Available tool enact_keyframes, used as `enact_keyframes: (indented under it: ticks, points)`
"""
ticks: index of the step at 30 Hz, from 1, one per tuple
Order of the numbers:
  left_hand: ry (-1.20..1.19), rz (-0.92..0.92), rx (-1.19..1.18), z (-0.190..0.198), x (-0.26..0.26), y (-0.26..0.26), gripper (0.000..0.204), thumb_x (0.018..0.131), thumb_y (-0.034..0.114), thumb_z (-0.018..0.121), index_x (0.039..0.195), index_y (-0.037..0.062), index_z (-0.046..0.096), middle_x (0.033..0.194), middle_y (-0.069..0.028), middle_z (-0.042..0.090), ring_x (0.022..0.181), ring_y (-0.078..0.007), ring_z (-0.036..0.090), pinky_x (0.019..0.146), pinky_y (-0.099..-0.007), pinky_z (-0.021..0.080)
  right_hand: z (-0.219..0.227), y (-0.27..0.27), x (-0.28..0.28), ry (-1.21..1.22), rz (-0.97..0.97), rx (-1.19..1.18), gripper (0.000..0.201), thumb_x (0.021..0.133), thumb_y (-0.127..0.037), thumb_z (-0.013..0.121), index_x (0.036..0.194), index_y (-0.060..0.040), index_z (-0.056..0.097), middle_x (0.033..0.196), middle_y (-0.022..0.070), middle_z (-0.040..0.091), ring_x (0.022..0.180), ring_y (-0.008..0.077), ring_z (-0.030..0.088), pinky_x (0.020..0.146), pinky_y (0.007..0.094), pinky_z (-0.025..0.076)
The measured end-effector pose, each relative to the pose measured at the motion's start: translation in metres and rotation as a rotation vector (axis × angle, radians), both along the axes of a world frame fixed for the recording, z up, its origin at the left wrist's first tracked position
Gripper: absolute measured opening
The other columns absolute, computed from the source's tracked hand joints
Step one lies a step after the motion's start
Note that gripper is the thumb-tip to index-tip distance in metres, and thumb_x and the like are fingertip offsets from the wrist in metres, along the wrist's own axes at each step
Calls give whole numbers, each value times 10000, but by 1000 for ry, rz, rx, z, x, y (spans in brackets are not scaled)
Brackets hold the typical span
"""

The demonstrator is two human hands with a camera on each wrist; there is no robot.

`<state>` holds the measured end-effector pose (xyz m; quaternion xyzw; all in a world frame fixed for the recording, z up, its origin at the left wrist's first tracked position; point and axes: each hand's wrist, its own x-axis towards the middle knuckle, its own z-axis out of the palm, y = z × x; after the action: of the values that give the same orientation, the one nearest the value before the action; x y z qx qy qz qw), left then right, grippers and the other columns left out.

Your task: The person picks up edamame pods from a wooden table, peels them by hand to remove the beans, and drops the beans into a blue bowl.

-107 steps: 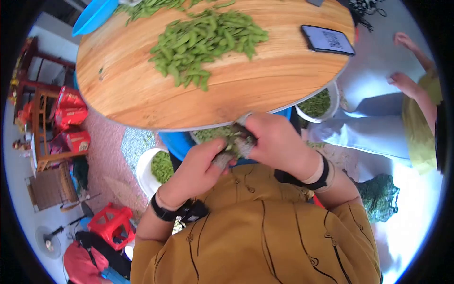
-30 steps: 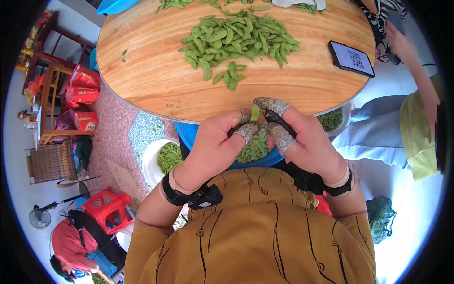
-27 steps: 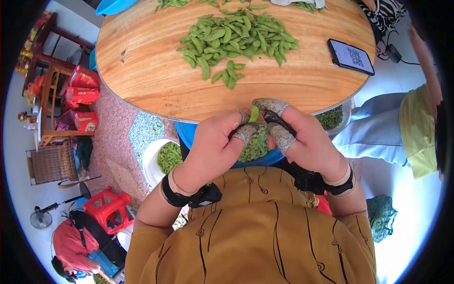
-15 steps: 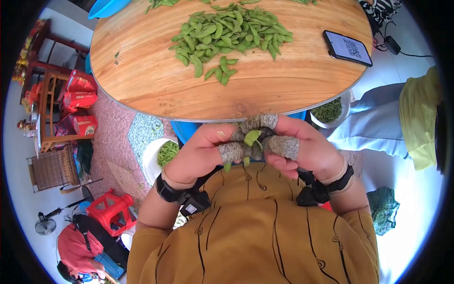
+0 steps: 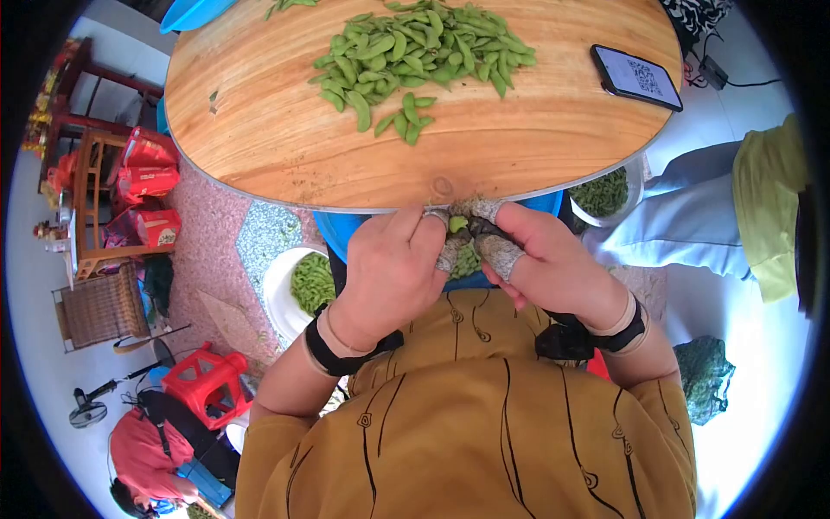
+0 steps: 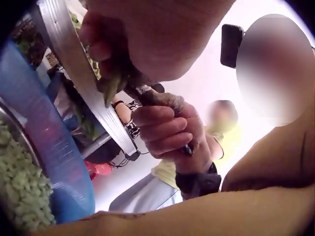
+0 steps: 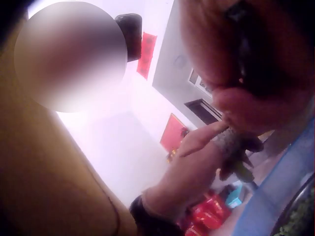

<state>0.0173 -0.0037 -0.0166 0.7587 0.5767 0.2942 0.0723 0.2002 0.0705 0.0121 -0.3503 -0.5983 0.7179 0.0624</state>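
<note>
Both hands meet in front of the table's near edge, their thumbs and fingers wrapped in grey bands. My left hand [image 5: 389,268], back turned up, grips green soybean pods; a pod [image 5: 457,224] shows between the two hands' fingertips. In the left wrist view a pod [image 6: 113,88] pokes out below its fingers. My right hand [image 5: 553,259] pinches at the same pod from the other side, with something black along its fingers. Beneath the hands, a blue basin [image 5: 333,232] surrounds a metal-rimmed bowl of shelled green beans [image 6: 22,182].
A heap of soybean pods [image 5: 415,52] and a few separate pods [image 5: 405,119] lie on the wooden table [image 5: 259,156], with a phone [image 5: 638,78] at right. White buckets [image 5: 278,290] of green stuff flank the basin. A person [image 5: 709,208] stands at right; another sits lower left.
Half a second ago the left hand lay thumb-side up with pods showing below its fingers; now its back faces up. The right hand stays close against it, and the view has shifted slightly.
</note>
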Motion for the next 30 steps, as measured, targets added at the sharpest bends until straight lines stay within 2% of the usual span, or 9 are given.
enact_keyframes:
  ticks: [5,7,10,11,13,19,22,25,30]
  points:
    - [-296,-73,-87,-9,-10,-3,149,753,18,574,899,-6,560,747,-122,530,613,-277,537,546,-337,421,-8,-3,4,13,-41,18,273,857,-62,446,1113,-47,541,677,1,522,490,64,491,441,221,434]
    - [-1115,105,-891,5,-11,-7,154,833,11,523,974,-8,582,787,-44,570,639,-139,524,574,-250,408,-15,3,10,119,-22,-209,282,868,-90,499,1145,-51,536,693,-3,529,496,49,491,439,206,429]
    - [-1196,-10,-894,-2,-12,-9,181,870,-5,484,1016,-2,590,818,8,571,689,-53,499,594,-202,402,-26,4,12,108,-37,-202,272,866,-126,560,1121,-33,541,707,15,555,526,85,517,473,270,463]
    - [-1195,-7,-898,-5,-12,-10,181,870,-5,484,1016,-2,590,818,8,571,689,-53,499,594,-202,402,-31,2,10,110,-37,-206,272,866,-126,560,1121,-33,541,707,15,555,526,85,517,473,270,463]
    - [-767,-13,-730,-10,-12,-13,223,863,-43,452,1034,1,588,827,-2,573,699,-62,503,617,-204,423,-39,-6,5,110,-102,326,221,810,-123,608,992,-8,561,723,100,600,562,225,586,539,358,482]
    - [-834,-2,-741,-18,-9,-22,288,750,-72,462,992,-15,607,775,-69,603,715,-136,566,651,-270,470,-36,-4,-4,-120,-58,716,204,668,-101,648,807,2,540,771,225,577,727,423,566,617,414,475]
    - [-860,112,-915,-21,-16,-25,229,856,-34,482,1043,1,610,865,15,602,726,-56,530,646,-204,450,-45,-9,-4,-86,-17,909,215,669,-107,671,809,-3,545,715,202,553,701,406,565,610,436,467]
    - [-912,245,-812,-23,-16,-26,234,760,-62,479,945,-27,617,729,-42,603,655,-95,561,603,-260,471,-53,-14,-7,-45,-106,1175,196,681,-102,676,807,-15,552,680,169,539,679,385,566,589,439,462]
    - [-813,155,-726,-30,-21,-29,204,773,-50,487,926,-23,620,730,-35,594,634,-91,539,595,-245,453,-46,-17,-7,-32,-7,1078,154,716,-96,674,793,-22,563,677,126,566,660,321,589,562,391,475]
